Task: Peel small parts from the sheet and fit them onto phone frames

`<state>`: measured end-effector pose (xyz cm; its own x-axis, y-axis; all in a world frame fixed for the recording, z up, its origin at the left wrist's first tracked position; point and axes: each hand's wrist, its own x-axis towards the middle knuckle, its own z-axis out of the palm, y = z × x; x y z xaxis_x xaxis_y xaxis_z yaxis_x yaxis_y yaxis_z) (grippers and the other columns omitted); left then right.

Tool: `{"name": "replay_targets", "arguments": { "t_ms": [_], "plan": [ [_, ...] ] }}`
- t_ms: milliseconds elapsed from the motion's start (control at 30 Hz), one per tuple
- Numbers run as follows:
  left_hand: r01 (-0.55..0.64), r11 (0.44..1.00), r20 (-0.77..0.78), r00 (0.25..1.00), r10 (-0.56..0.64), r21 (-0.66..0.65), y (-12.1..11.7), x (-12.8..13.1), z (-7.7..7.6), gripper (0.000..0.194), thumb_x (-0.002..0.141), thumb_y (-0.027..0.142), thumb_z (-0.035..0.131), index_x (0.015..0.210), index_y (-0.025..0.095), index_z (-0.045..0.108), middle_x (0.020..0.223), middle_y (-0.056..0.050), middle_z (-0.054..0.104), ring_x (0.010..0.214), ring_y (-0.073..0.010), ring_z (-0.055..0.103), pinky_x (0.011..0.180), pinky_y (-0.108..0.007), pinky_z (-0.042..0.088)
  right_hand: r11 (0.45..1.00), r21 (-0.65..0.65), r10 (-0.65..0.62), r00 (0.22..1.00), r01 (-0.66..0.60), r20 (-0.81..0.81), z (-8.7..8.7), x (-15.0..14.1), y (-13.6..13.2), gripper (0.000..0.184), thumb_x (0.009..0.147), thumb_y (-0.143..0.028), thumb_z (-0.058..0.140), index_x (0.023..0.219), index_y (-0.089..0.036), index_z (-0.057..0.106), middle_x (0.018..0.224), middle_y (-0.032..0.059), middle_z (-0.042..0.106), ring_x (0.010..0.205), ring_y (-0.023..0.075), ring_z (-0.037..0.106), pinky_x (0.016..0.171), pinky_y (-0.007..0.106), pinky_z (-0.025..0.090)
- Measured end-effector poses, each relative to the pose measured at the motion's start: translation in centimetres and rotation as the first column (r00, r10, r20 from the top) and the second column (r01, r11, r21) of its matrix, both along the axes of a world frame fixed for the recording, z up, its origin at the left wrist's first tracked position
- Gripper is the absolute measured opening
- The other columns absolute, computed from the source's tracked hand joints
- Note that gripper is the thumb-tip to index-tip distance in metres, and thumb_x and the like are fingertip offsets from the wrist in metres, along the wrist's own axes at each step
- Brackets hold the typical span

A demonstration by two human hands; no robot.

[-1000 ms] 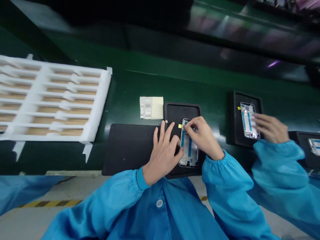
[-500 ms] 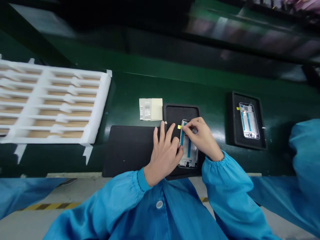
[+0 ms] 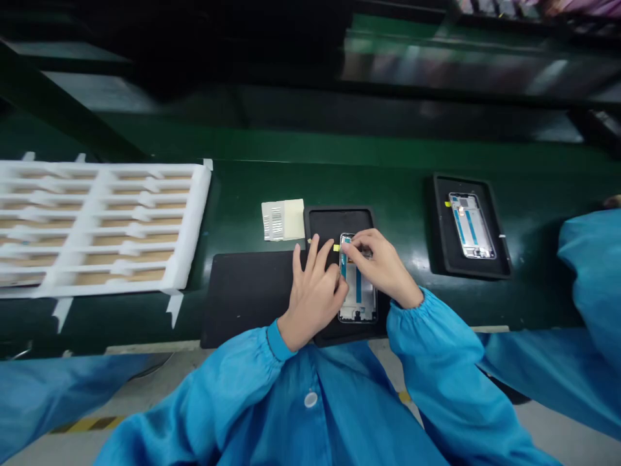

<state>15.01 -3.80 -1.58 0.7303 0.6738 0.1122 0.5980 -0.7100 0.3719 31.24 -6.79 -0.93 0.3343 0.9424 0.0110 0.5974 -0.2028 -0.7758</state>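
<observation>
A silver phone frame (image 3: 365,294) with blue strips and a yellow tab lies in a black tray (image 3: 339,211) in front of me. My left hand (image 3: 315,294) rests at the frame's left edge, its outer fingers spread and its index finger and thumb bent beside the frame. Over the upper part of the frame, my right hand (image 3: 381,265) has thumb and fingertips pinched together near a blue strip. Whatever sits between those fingertips is too small to make out. Under my left hand extends a flat black mat (image 3: 247,298).
A sheet of barcode labels (image 3: 283,220) lies behind the mat. On the left stands a white foam rack (image 3: 101,230) with slots. To the right, another black tray (image 3: 439,226) holds a second phone frame (image 3: 470,226). A co-worker's blue sleeve (image 3: 589,259) reaches in at the right edge.
The camera view has tilted and shifted slightly, so the bench items sit differently in the picture. Both hands stay at the phone frame, with the right hand's pinch still at its upper left.
</observation>
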Motion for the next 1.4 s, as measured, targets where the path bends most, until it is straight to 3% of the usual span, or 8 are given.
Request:
{"name": "replay_targets", "arguments": {
  "t_ms": [267,533,767,900,1000,1233,1333,1400],
  "plan": [
    [0.007,1.0,0.026,1.0,-0.008,0.013,-0.1,0.1,-0.2,0.022,0.092,0.02,0.047,0.076,0.016,0.061,0.151,-0.012,0.044,0.149,-0.0342,0.023,0.119,-0.063,0.018,0.982,-0.161,0.12,0.981,-0.095,0.153,1.7,0.3,0.6,0.011,0.076,-0.01,0.063,0.069,-0.018,0.063,0.095,0.005,0.059,0.093,0.0193,0.06,0.086,0.035,0.046],
    [0.002,1.0,0.056,0.998,-0.001,-0.024,-0.1,0.0,-0.2,0.023,0.093,0.019,0.045,0.077,0.016,0.062,0.152,-0.012,0.043,0.15,-0.0321,0.02,0.12,-0.062,0.018,0.962,-0.206,0.155,0.98,-0.178,-0.121,1.4,2.5,2.0,0.019,0.078,-0.02,0.063,0.06,-0.02,0.067,0.083,0.0034,0.064,0.089,0.0194,0.059,0.076,0.031,0.047],
    [0.002,0.999,0.086,0.996,0.001,-0.034,-0.1,-0.1,-0.2,0.021,0.092,0.018,0.047,0.079,0.016,0.064,0.151,-0.012,0.044,0.149,-0.0329,0.023,0.119,-0.063,0.021,0.972,-0.123,0.198,0.98,-0.2,-0.034,1.1,1.1,0.9,0.015,0.082,-0.03,0.065,0.07,-0.022,0.069,0.089,0.0043,0.061,0.097,0.022,0.058,0.09,0.039,0.046],
    [0.021,0.999,0.036,0.999,-0.022,0.031,-0.1,-0.1,0.2,0.023,0.093,0.02,0.045,0.085,0.014,0.066,0.151,-0.014,0.044,0.148,-0.0353,0.024,0.118,-0.064,0.021,0.996,0.092,-0.02,0.995,0.011,0.099,1.1,0.8,-1.7,0.014,0.092,-0.032,0.059,0.086,-0.021,0.066,0.098,0.0057,0.061,0.098,0.0209,0.058,0.09,0.037,0.046],
    [0.06,0.995,-0.01,0.998,-0.06,0.084,-0.1,0.0,0.7,0.024,0.094,0.019,0.044,0.09,0.011,0.067,0.149,-0.017,0.046,0.147,-0.0356,0.029,0.118,-0.063,0.024,0.968,0.128,-0.233,0.963,0.216,0.138,0.2,0.9,-4.5,0.016,0.095,-0.034,0.055,0.093,-0.02,0.063,0.093,0.0051,0.06,0.087,0.0204,0.057,0.081,0.037,0.047],
    [0.087,0.993,0.066,0.994,-0.092,0.08,0.4,-0.3,0.6,0.025,0.096,0.019,0.042,0.082,0.014,0.062,0.141,-0.016,0.054,0.14,-0.0294,0.042,0.119,-0.051,0.031,0.939,0.113,-0.338,0.934,0.326,0.117,-3.1,-1.4,-7.6,0.026,0.093,-0.042,0.058,0.108,-0.023,0.067,0.118,0.0117,0.052,0.113,0.0284,0.051,0.101,0.051,0.042],
    [0.102,0.995,0.115,0.988,-0.102,0.007,0.7,-0.2,0.4,0.025,0.094,0.021,0.045,0.073,0.017,0.057,0.131,-0.014,0.062,0.131,-0.0298,0.052,0.115,-0.05,0.036,0.908,0.127,-0.409,0.91,0.398,0.072,-3.3,-2.6,-7.1,0.025,0.088,-0.039,0.064,0.108,-0.025,0.069,0.13,0.0122,0.048,0.122,0.0317,0.046,0.105,0.055,0.038],
    [0.058,0.992,0.139,0.989,-0.043,-0.11,0.7,0.1,0.5,0.025,0.093,0.026,0.047,0.07,0.019,0.055,0.118,-0.01,0.069,0.112,-0.0283,0.065,0.1,-0.045,0.05,0.9,0.136,-0.418,0.909,0.413,0.003,-2.9,-3.1,-6.7,0.022,0.087,-0.033,0.066,0.107,-0.026,0.07,0.135,0.0114,0.047,0.129,0.032,0.042,0.109,0.056,0.036]
  ]
}}
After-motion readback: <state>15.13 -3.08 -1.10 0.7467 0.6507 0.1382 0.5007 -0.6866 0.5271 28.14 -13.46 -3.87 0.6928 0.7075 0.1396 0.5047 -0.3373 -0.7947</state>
